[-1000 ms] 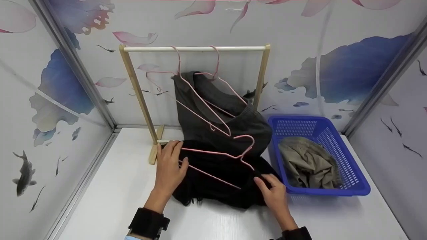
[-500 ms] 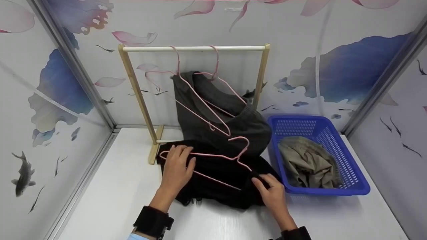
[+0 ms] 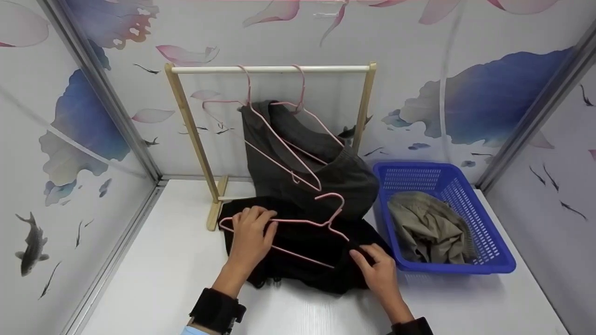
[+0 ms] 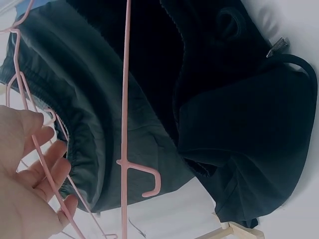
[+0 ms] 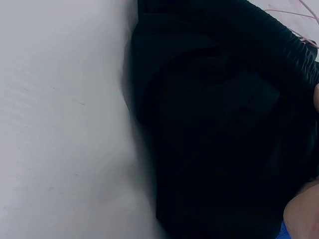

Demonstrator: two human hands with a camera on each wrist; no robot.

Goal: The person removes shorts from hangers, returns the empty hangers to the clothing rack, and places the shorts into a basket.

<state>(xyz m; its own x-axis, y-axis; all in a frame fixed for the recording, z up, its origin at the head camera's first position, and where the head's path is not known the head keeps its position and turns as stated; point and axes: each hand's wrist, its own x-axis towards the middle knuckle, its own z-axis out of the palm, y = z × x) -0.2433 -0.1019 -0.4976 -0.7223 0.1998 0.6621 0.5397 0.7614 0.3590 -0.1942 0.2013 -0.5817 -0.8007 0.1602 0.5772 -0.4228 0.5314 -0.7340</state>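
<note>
Black trousers [image 3: 302, 279] with a gathered elastic waistband lie bunched on the white table. A pink hanger [image 3: 298, 221] lies across their waist opening, its hook pointing up and its left end showing over the cloth. My left hand [image 3: 251, 235] holds the hanger's upper bar near that left end; in the left wrist view its fingers [image 4: 52, 169] curl behind the bar. At the other side, my right hand [image 3: 382, 267] pinches the waistband, where the hanger's right arm goes into the black cloth. In the right wrist view the dark cloth [image 5: 224, 139] hides most of the grip.
Behind stands a small rack [image 3: 270, 70] with wooden legs and a white rail. From it hang two pink hangers, with a dark grey elastic-waist garment [image 3: 298, 186] on one or both. A blue basket [image 3: 486, 223] with a khaki garment [image 3: 428, 228] stands at right.
My left hand has slid right along the hanger's bar, uncovering the left end. The hanger has shifted slightly left and toward me. The right hand still pinches the waistband, almost unmoved.
</note>
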